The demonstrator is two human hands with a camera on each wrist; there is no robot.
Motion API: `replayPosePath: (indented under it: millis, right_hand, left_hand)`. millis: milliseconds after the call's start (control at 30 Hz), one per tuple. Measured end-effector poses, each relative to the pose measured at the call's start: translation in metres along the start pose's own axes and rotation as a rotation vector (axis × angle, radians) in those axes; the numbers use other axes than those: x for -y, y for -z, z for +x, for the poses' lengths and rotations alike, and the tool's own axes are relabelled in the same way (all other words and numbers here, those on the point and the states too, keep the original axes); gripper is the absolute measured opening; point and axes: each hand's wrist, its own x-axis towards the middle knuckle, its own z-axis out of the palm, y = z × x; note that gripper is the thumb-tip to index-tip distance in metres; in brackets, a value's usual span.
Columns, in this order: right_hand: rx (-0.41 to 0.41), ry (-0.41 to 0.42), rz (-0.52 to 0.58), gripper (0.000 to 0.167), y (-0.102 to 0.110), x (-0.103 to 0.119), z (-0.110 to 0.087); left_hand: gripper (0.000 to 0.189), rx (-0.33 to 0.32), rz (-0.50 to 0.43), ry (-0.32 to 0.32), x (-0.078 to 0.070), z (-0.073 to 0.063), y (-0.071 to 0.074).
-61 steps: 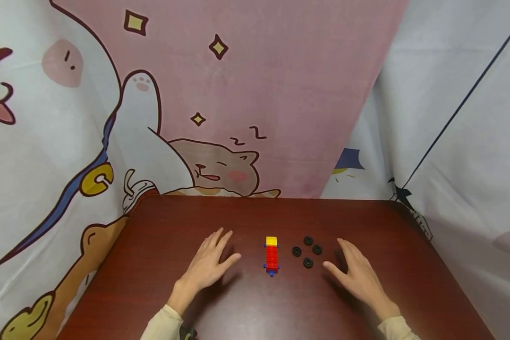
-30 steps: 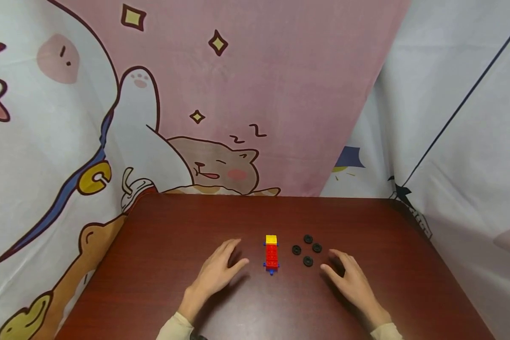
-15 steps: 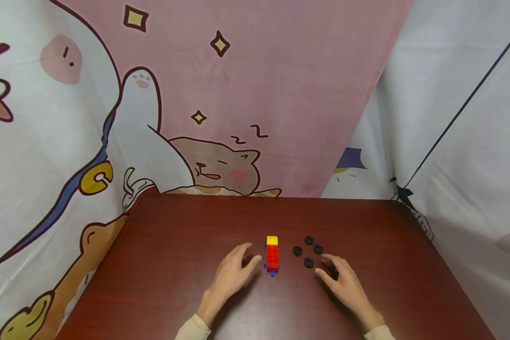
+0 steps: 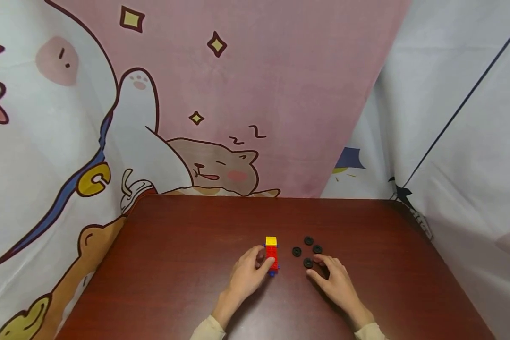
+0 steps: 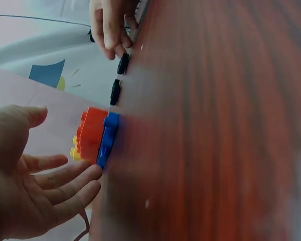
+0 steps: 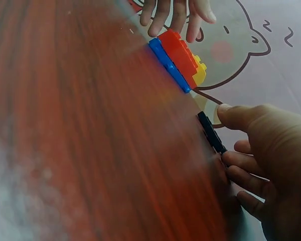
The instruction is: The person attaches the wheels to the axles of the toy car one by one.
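Note:
A toy car body of building bricks (image 4: pixel 271 251) stands on the table, red on top with a yellow brick at its far end and a blue base. My left hand (image 4: pixel 244 277) is at its left side, thumb overlapping the red part in the head view. In the left wrist view the fingers (image 5: pixel 72 193) are loosely spread beside the bricks, not closed round them. Several black toy wheels (image 4: pixel 296 251) lie to the right. My right hand (image 4: pixel 335 283) has thumb and fingers apart around the nearest wheel (image 4: pixel 308 263), fingertips right at its edge.
The dark red-brown wooden table (image 4: pixel 187 226) lies under everything. Behind it hangs a pink and white cloth (image 4: pixel 306 94) with cartoon animals, and more white cloth (image 4: pixel 463 141) borders the right side.
My left hand has moved right, up to the brick car body. My right hand has moved left, from beside the wheels to the nearest one. Bricks and wheels have stayed put.

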Motion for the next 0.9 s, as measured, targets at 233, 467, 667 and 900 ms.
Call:
replayPosePath:
  millis: [233, 467, 667, 900]
  right_hand:
    - [-0.032, 0.021, 0.025, 0.05, -0.005, 0.003, 0.002]
    - [-0.036, -0.002, 0.034, 0.049, -0.007, 0.002, 0.006]
    - [-0.058, 0.025, 0.007, 0.048, -0.012, 0.001, 0.008]
    - [-0.056, 0.012, 0.008, 0.043, -0.015, 0.001, 0.01]
  left_hand:
    - [0.05, -0.021, 0.027, 0.057, -0.003, 0.006, -0.007]
    - [0.041, -0.062, 0.056, 0.086, -0.001, 0.016, -0.015]
    - [0.045, -0.094, 0.099, 0.124, -0.004, 0.021, -0.02]
    - [0.057, -0.085, 0.134, 0.15, -0.006, 0.025, -0.025]
